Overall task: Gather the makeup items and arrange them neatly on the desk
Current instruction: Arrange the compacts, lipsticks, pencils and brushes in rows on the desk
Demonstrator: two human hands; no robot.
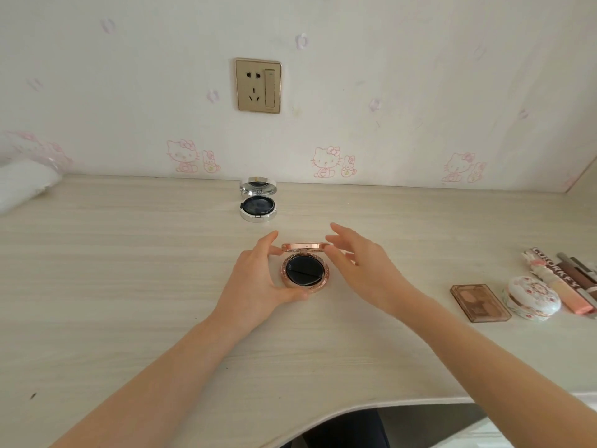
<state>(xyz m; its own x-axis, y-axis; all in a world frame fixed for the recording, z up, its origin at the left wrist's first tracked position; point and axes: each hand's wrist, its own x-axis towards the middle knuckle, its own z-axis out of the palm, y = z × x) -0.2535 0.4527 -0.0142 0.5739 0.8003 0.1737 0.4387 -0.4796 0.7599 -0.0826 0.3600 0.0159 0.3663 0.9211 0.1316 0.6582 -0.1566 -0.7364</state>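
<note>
While the left hand (258,279) curls round the rose-gold compact (305,270), thumb on its near rim and fingers up by the hinge, it sits flat mid-desk (129,270), hinge toward the back edge, lid (305,246) standing up. Right hand (358,263) has its fingers loosely apart, tips at the lid's right edge. Further back, an open silver compact (257,206) sits near the back edge.
</note>
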